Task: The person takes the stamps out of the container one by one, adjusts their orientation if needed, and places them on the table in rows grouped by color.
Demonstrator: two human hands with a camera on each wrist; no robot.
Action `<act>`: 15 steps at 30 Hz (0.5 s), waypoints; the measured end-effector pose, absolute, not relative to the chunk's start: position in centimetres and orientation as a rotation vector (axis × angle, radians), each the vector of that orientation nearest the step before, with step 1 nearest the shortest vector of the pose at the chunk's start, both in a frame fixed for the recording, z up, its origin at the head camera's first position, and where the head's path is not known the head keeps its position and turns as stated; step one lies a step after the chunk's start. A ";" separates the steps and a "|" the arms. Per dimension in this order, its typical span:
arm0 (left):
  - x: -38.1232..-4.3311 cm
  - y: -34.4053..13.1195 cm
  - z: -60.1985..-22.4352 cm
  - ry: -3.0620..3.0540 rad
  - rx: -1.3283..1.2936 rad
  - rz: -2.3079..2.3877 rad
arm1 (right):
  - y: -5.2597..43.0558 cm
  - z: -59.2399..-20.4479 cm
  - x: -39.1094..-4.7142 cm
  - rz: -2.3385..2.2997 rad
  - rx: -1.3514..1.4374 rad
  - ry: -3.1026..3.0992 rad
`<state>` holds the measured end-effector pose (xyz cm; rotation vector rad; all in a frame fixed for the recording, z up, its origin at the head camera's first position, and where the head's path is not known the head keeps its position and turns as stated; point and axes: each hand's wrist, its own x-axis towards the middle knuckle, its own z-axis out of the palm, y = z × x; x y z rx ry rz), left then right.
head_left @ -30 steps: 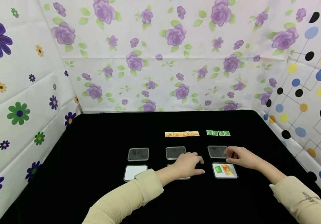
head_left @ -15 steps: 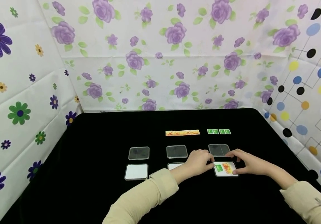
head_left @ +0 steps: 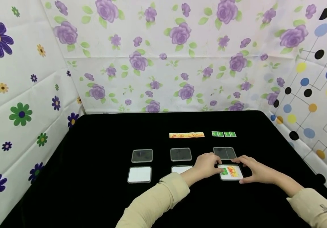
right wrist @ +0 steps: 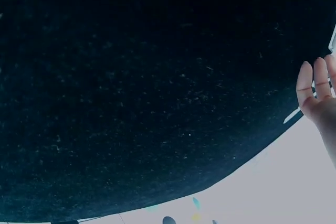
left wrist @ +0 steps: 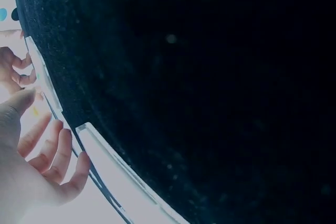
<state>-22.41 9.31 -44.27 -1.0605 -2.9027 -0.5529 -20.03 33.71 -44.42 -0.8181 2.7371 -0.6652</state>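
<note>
Head view: left hand [head_left: 207, 164] has crossed from middle tray to white tray [head_left: 231, 173] with stickers; right hand [head_left: 254, 169] too; both grip its edges, lift likely.

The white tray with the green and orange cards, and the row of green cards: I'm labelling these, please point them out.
White tray [head_left: 239, 177], head view, its near right rim.
Row of green cards [head_left: 223, 134], head view, the row's middle.
</note>
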 end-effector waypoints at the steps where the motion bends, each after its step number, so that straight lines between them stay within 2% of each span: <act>1: -22.4 9.3 -44.3 -2.903 -1.057 -0.570 | 33.7 -44.6 -20.0 -0.671 -0.802 2.740; 15: -22.3 9.8 -44.1 -2.973 -0.982 -0.594 | 34.1 -45.1 -20.4 -0.777 -0.812 2.659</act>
